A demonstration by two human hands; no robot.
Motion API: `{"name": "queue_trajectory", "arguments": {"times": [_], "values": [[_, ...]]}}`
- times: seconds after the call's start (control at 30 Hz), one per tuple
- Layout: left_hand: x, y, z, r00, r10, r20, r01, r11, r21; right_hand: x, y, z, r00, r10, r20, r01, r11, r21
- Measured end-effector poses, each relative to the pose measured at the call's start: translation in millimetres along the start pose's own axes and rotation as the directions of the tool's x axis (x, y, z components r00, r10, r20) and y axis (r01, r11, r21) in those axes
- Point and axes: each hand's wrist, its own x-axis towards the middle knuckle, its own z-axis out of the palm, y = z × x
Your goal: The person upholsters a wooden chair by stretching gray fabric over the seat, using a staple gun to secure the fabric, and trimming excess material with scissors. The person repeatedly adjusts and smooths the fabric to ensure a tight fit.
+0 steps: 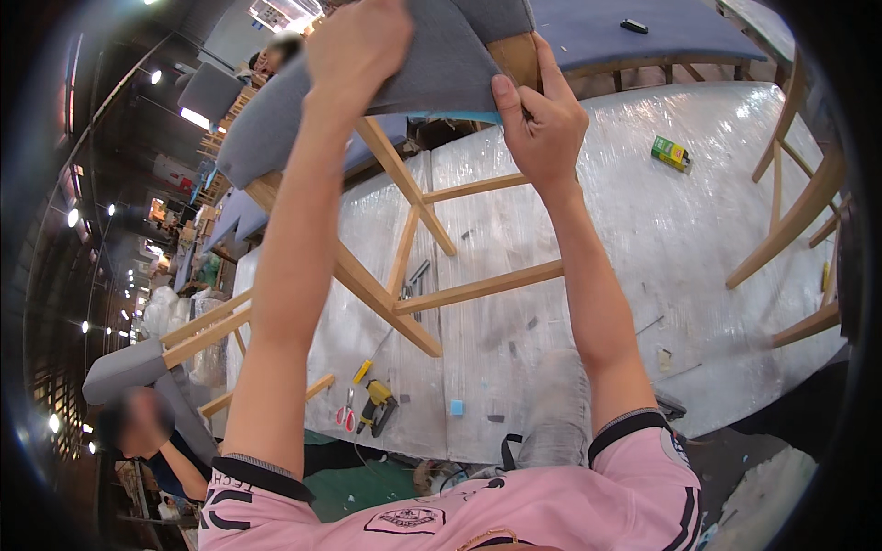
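Overhead, both hands grip the grey fabric-covered seat cushion (432, 73) on its pale wooden chair frame (413, 266): left hand (358, 46) clamped on top, right hand (537, 119) pinching its lower edge. Fabric looks largely fitted; fastening appears unfinished.

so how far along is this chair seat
Done: the wooden chair frame looks assembled, legs and rungs joined, and grey fabric already covers most of the seat. In hand: the left hand presses the fabric while the right hand grips its edge at the wooden corner. Left: that corner is still bare wood; the yellow power tool lies unused.
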Motion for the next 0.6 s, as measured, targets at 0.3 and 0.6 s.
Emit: {"name": "queue_trajectory", "arguments": {"times": [0.3, 0.6], "values": [[34, 7, 8, 0.841, 0.15, -0.52, -0.248, 0.961, -0.123, 5, 0, 4, 0.998, 0.056, 0.026, -0.056, 0.998, 0.005], [-4, 28, 23, 0.698, 0.315, -0.644, -0.282, 0.947, 0.157, 1, -2, 5, 1.0, 0.006, -0.008, -0.006, 1.0, 0.008]]}}
